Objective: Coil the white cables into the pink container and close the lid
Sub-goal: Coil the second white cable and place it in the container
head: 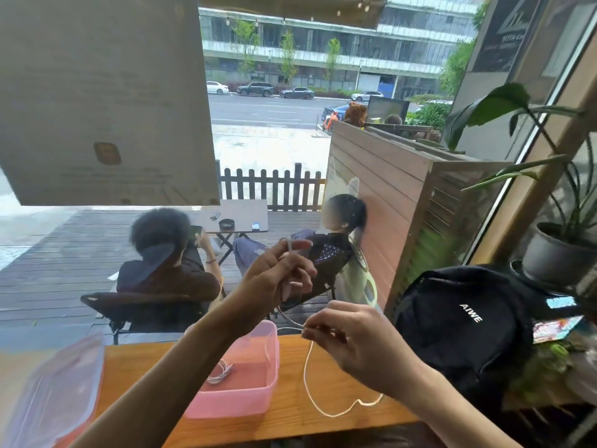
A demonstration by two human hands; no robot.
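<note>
My left hand (279, 274) is raised above the counter, its fingers pinched on one end of a white cable (308, 367). Lower and to the right, my right hand (349, 337) pinches the same cable; the slack hangs from it and loops onto the wooden counter. The pink container (258, 400) stands open on the counter under my left forearm. A small coiled white cable (221, 371) lies inside it. The container's translucent lid (55, 392) lies at the left, off the container.
A black backpack (465, 321) stands on the counter at the right, close to my right hand. Potted plants (555, 250) fill the far right. A window runs directly behind the wooden counter (290, 425); people sit outside it.
</note>
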